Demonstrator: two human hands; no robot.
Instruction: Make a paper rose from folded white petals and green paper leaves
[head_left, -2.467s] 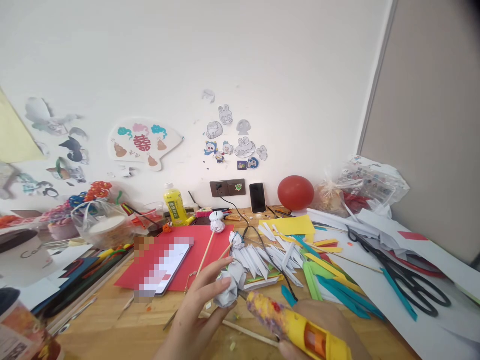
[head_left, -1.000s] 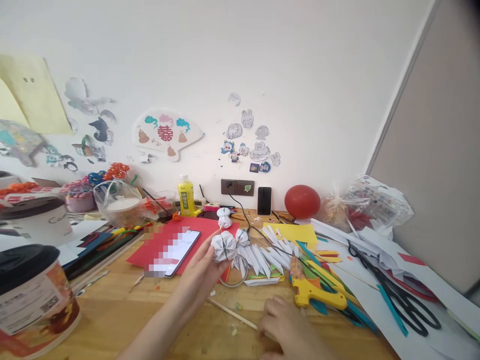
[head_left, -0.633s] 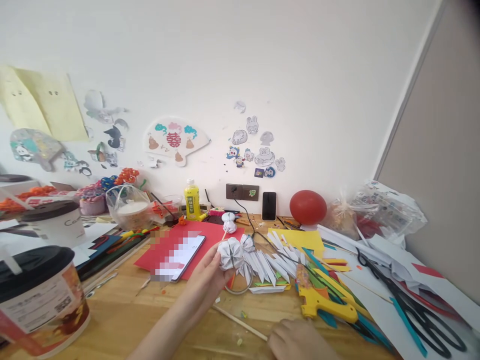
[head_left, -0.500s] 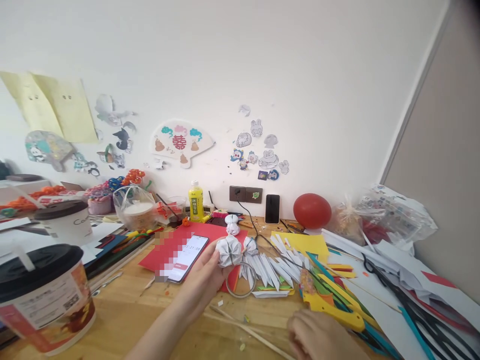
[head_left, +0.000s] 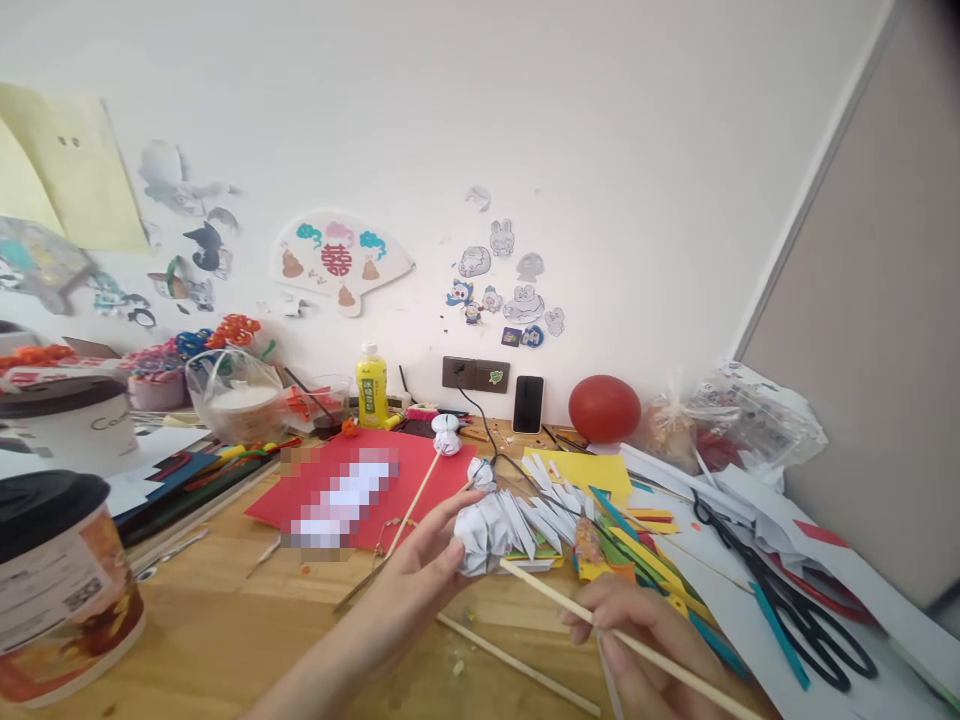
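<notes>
My left hand (head_left: 420, 575) pinches a white folded paper ball (head_left: 480, 530) above the wooden desk. My right hand (head_left: 637, 640) grips a thin wooden stick (head_left: 585, 615), and the stick's far tip touches the ball's underside. A yellow glue gun (head_left: 592, 555) lies on coloured paper strips just beyond my right hand. Two more paper balls on sticks (head_left: 448, 437) rest on the red sheet (head_left: 420, 470) behind.
A blurred phone (head_left: 341, 500) lies on the red sheet. Black scissors (head_left: 787, 590) sit on white paper at right. A paper cup (head_left: 52, 590) stands at lower left. A loose stick (head_left: 517, 665) lies on the desk (head_left: 225, 640). A yellow bottle (head_left: 371, 385) and red ball (head_left: 604, 408) stand by the wall.
My right hand has put the glue gun down on the paper strips and picked up a wooden stick, bringing its tip to the ball. My left hand kept hold of the ball.
</notes>
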